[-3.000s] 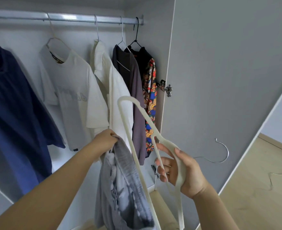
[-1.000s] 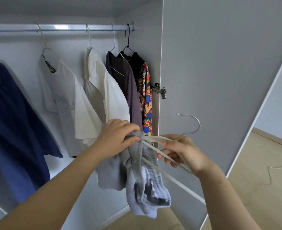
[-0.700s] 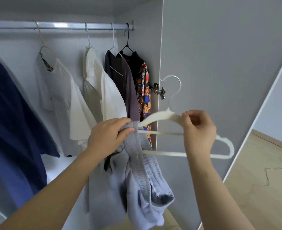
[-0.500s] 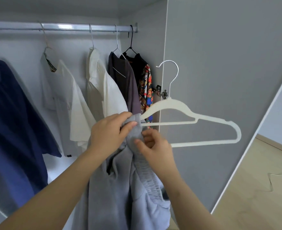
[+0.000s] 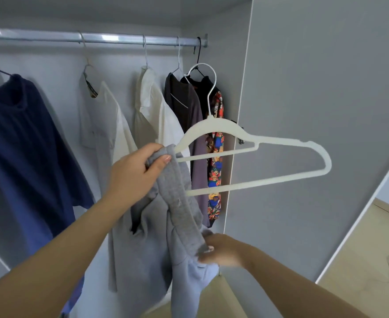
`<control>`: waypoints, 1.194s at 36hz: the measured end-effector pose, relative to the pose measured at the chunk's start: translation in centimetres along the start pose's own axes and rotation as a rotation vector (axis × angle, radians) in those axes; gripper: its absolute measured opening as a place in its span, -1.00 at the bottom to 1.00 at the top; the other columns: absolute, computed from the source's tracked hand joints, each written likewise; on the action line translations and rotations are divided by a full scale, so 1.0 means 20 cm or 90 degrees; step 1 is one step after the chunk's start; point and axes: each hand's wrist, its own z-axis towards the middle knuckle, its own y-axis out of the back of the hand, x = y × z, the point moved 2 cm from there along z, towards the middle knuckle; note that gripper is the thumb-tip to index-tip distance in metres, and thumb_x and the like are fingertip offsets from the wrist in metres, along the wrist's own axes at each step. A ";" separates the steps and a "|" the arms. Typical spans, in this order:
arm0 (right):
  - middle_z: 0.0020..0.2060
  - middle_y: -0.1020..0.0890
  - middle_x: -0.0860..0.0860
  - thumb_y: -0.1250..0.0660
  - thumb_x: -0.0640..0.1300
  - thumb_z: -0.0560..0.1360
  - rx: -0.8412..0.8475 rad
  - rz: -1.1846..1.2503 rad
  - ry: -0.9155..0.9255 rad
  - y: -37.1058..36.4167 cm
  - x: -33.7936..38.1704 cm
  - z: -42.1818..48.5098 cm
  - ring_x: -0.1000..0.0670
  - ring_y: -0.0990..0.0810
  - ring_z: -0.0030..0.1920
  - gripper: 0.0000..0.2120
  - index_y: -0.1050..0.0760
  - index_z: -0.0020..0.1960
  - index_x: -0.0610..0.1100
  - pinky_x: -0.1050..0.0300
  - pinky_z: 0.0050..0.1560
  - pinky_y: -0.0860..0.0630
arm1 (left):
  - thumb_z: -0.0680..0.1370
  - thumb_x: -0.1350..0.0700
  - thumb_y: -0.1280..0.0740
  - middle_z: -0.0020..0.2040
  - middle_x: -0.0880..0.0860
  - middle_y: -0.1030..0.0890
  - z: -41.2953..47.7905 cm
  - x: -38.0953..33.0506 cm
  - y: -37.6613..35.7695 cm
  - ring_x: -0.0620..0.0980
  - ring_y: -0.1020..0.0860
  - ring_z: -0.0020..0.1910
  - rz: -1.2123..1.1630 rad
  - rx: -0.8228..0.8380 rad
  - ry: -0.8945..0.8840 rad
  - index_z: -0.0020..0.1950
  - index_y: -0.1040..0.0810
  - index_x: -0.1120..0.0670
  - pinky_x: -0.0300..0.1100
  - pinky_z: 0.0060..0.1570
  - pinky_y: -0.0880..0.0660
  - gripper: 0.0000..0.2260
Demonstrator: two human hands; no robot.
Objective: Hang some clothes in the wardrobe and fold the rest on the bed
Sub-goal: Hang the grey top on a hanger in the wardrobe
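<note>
Left hand (image 5: pixel 135 171): fingers pinch the grey garment (image 5: pixel 179 216) and the hanger's left end.
Right hand (image 5: pixel 223 250): fingers grip the waistband below the white hanger (image 5: pixel 246 143).
Technique: likely spread the waistband evenly along the hanger, below the rail (image 5: pixel 97 39).

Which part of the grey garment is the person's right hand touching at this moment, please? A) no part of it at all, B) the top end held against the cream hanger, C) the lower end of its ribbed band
C: the right hand pinches the lower end of the grey garment, while the left hand holds the top end against the cream hanger.
</note>
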 end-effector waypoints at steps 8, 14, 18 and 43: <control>0.00 -0.58 -0.08 -0.24 -0.07 0.36 0.062 -0.054 -0.133 0.02 -0.08 0.02 -0.07 -0.55 0.01 -0.59 -0.47 0.17 -0.20 0.12 0.01 -0.51 | 0.50 -0.16 -0.20 -0.32 -0.06 -0.52 0.03 0.10 0.10 -0.12 -0.45 -0.31 0.055 -0.015 -0.002 0.11 -0.57 0.02 -0.33 -0.27 -0.34 -0.65; -0.37 -0.25 0.02 -0.21 -0.31 0.28 -0.035 0.198 -0.063 0.07 -0.13 -0.03 0.05 -0.19 -0.40 -0.85 -0.27 -0.28 -0.10 0.26 -0.47 -0.11 | 0.53 -0.14 -0.25 -0.34 -0.19 -0.47 0.05 0.21 0.19 -0.17 -0.41 -0.32 0.063 -0.024 0.020 0.13 -0.57 0.04 -0.23 -0.32 -0.34 -0.68; -0.26 -0.35 -0.02 -0.28 -0.38 0.29 -0.050 0.364 -0.045 0.07 -0.18 -0.04 0.03 -0.28 -0.33 -0.70 -0.28 -0.11 -0.10 0.33 -0.46 -0.23 | 0.56 -0.05 -0.24 -0.32 -0.18 -0.47 0.05 0.26 0.21 -0.08 -0.44 -0.28 0.081 -0.022 0.046 0.15 -0.56 0.03 -0.15 -0.27 -0.32 -0.74; 0.34 -0.42 0.12 -0.11 0.08 0.58 -0.101 -0.338 -0.103 0.19 -0.40 -0.08 0.07 -0.25 0.43 -0.64 -0.40 0.33 0.03 -0.22 0.44 0.09 | 0.61 -0.21 0.01 -0.47 -0.04 -0.45 -0.03 0.34 0.29 -0.14 -0.30 -0.48 0.293 -0.003 -0.268 -0.14 -0.62 0.12 -0.44 -0.45 -0.08 -0.45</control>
